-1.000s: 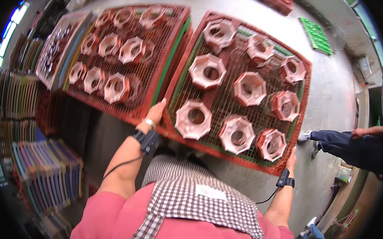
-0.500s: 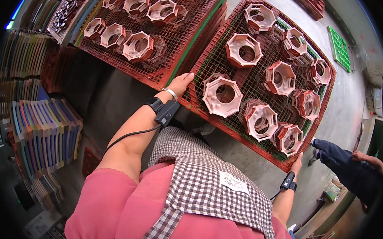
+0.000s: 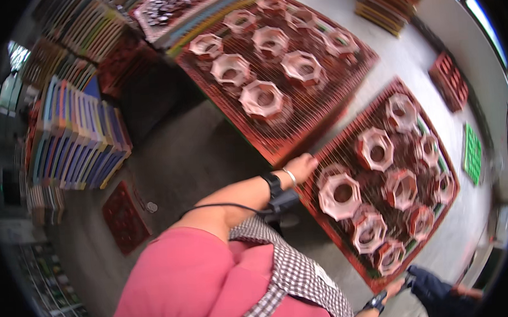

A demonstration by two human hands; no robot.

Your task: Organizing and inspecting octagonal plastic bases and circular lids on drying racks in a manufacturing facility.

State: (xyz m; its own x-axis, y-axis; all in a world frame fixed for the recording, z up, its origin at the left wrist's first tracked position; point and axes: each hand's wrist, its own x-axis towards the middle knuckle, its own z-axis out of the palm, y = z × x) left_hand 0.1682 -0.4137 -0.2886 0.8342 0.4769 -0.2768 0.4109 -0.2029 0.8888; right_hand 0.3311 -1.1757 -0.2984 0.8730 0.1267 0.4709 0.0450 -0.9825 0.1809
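Note:
I hold a red wire-grid tray [image 3: 334,236] by its near edge; it carries several pink octagonal rings [image 3: 342,194]. My left hand [image 3: 301,167] grips the tray's left corner, with a black band and cable on the wrist. My right hand [image 3: 392,289] is at the tray's near right corner, mostly hidden below my apron, fingers on the rim. A second red tray [image 3: 265,147] with more pink rings [image 3: 262,99] lies on a stack just left of the held one, almost touching its corner.
Another person's dark-sleeved hand [image 3: 434,285] reaches in beside my right hand. Coloured trays [image 3: 80,136] stand stacked at the left, and a small red tray [image 3: 124,218] lies on the floor. A green tray [image 3: 472,153] and red stacks [image 3: 448,79] sit far right.
The held tray has swung right and away from the stacked tray, opening a gap of grey floor. My view has turned left, so the upright coloured trays now show.

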